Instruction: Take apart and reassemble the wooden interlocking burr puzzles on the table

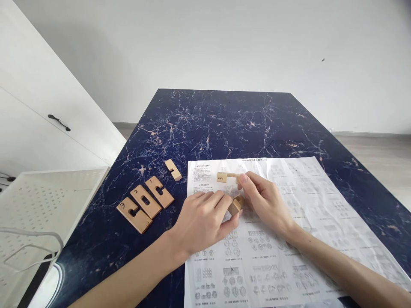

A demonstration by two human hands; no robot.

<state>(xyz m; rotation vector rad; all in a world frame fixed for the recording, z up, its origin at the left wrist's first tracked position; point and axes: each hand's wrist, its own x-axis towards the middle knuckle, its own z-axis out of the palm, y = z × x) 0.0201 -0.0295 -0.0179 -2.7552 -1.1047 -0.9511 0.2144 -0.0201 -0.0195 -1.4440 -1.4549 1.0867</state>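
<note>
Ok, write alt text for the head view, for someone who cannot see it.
Two bare hands, the left hand and right hand, together hold wooden puzzle pieces over a printed instruction sheet on a dark blue marbled table. Four more notched wooden pieces lie on the table left of the sheet.

Wooden piece (235, 205) between both hands: shape mostly hidden by left hand (201, 220) and right hand (265, 201) fingers. Printed sheet (289, 239) beneath grip: text too small to read, near edge cut off. Both forearms cut by bottom edge.
</note>
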